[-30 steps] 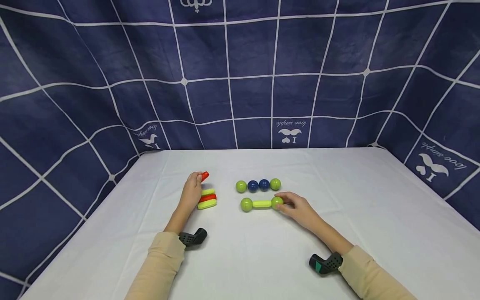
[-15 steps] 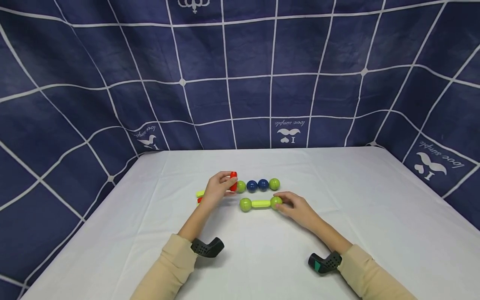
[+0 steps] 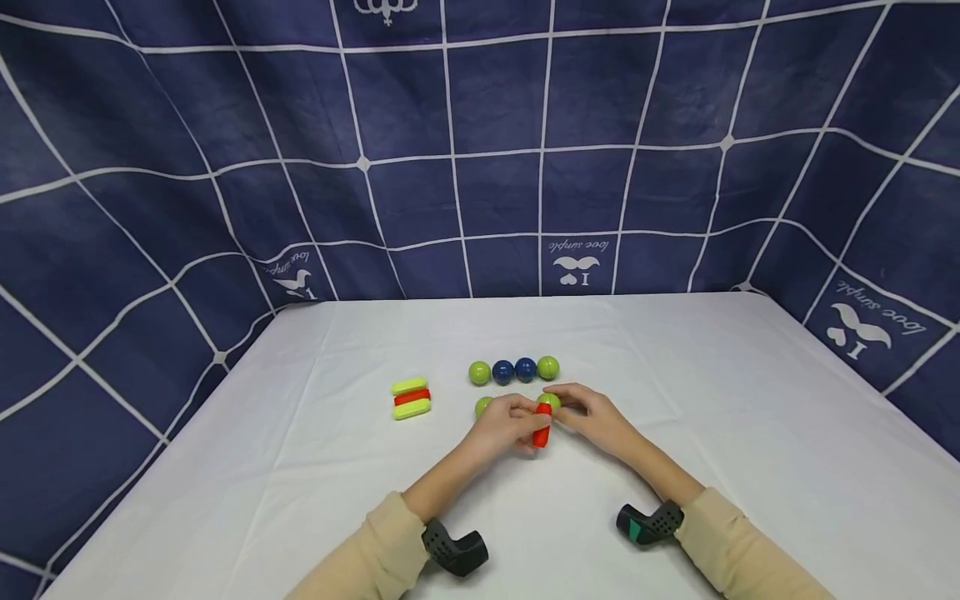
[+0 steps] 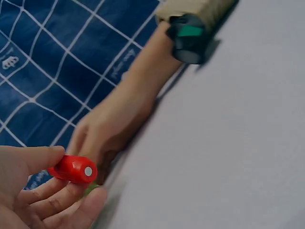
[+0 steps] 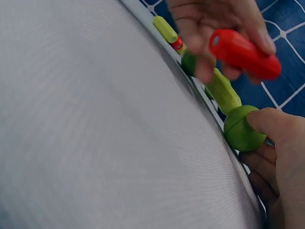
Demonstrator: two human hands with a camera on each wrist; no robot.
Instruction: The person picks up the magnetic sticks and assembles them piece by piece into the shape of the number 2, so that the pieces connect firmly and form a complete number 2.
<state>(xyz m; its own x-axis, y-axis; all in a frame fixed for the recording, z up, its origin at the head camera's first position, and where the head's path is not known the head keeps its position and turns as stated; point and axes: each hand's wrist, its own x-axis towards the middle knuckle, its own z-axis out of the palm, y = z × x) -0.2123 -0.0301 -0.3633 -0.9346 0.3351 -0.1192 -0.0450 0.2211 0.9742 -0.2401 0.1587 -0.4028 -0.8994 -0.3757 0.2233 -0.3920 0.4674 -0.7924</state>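
My left hand pinches a red rod just in front of the right hand; the left wrist view shows a silvery round spot on the end of this rod. With thumb and fingers, my right hand grips a green ball. In the right wrist view that ball meets one end of a yellow-green rod, and a second green ball lies at the far end, partly behind the left hand. The head view hides most of the yellow-green rod behind my left hand.
Behind the hands lies a row of balls: a green ball, two blue balls and another green ball. To the left, two yellow-green rods flank a red rod on the white tabletop. A blue checked curtain hangs behind.
My left hand has carried the red rod from beside the other rods rightward and nearer, up to the held green ball. The right hand stays on its ball.
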